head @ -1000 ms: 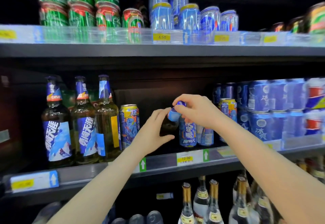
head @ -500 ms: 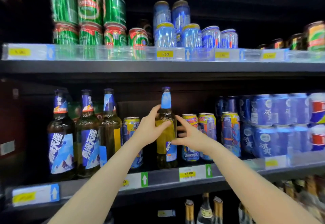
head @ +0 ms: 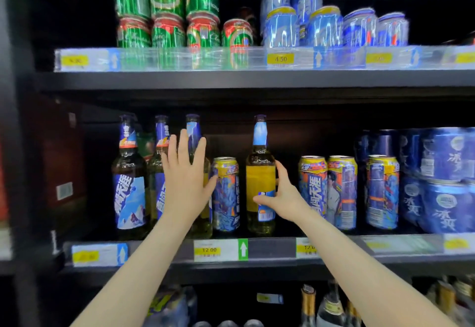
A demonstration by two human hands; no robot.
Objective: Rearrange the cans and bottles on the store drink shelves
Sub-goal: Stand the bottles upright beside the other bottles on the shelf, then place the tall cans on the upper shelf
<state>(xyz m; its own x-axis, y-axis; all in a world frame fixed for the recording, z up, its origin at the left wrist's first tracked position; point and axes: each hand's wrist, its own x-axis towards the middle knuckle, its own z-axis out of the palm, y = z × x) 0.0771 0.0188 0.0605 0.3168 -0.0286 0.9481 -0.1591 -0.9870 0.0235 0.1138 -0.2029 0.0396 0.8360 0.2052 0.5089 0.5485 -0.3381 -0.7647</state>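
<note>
We've got both hands up at the middle shelf (head: 270,248). Our right hand (head: 284,194) is on the lone beer bottle (head: 260,172), thumb curled across the front label, fingers reaching round the right side; the bottle stands upright on the shelf, blue foil neck straight above that hand. Our left hand (head: 183,176) is flat, fingers spread & straight, gripping nothing; it's in front of the third bottle (head: 193,131) of the row at left. Whether the palm actually touches the glass we can't tell. Its thumb lies against the upper left edge of the yellow-and-blue can (head: 226,194), which stands btwn our two hands, just beside the lone bottle.

Left of the left hand: two more bottles (head: 129,172), same blue labels, upright, side by side. Right of the right hand: three tall yellow-and-blue cans (head: 345,192) in a row, then stacked blue cans (head: 442,180) further right.

Above both hands, the upper shelf (head: 257,78) carries green cans (head: 167,8) stacked two high over the left hand & blue-and-white cans (head: 303,23) over the right hand. Price tags run along both shelf fronts; the tag (head: 209,249) just below & btwn our wrists reads 12.00. Under our forearms, tops of more bottles (head: 308,303) show on the lower shelf, blurred.
</note>
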